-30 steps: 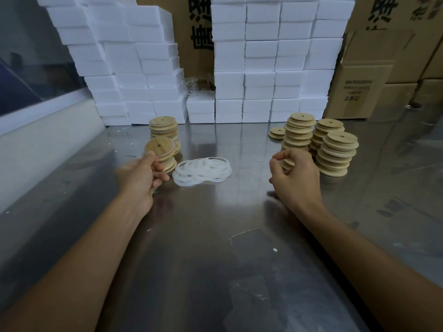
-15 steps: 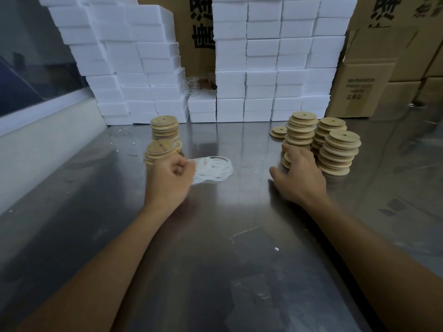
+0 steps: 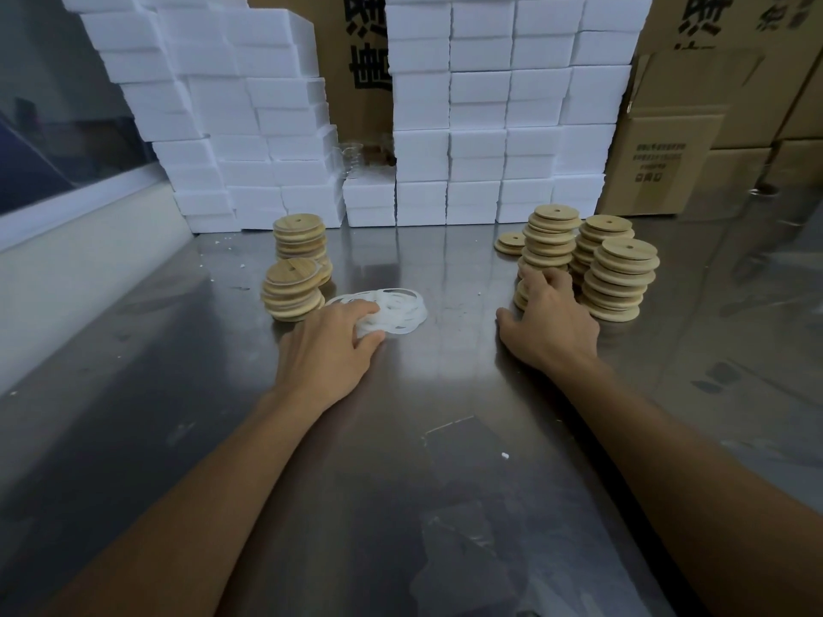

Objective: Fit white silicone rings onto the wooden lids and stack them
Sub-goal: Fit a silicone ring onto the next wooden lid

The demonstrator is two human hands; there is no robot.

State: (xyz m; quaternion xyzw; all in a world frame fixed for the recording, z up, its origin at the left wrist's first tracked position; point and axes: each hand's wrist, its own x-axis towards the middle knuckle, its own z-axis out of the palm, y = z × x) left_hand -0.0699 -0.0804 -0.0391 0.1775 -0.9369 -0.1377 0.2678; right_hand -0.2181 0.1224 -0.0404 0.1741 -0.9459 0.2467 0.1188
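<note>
Head view, landmark: the pile of white silicone rings (image 3: 392,311) lying flat on the steel desk (image 3: 401,460); everything below is placed from it.
Left hand (image 3: 327,347): on the near-left edge of the pile, fingers bent down onto the rings; whether this grip has already pinched a single ring, I cannot tell.
Right hand (image 3: 550,320): well to the right of the pile, fingers curled round a lid low in the nearest unfitted stack (image 3: 547,256), thumb on the desk.
Finished lids: two short stacks just left of the pile, the near one (image 3: 294,291) almost touching it, the other stack (image 3: 303,247) behind that.
Unfitted lids: three more stacks right of the pile, beyond the right hand, plus a low pair of lids (image 3: 511,242) behind them.
Backdrop: white foam blocks (image 3: 490,118) and cardboard boxes (image 3: 659,167) behind the pile.
Orientation: lids and rings are round with no long axis; all lie flat, faces up, lid holes pointing upward.
Risk, rings: they overlap and look limp, so a pinch may lift several at once or drag the pile.
Risk, lids: drawing a lid from low in a leaning stack could topple it into its close neighbours.
</note>
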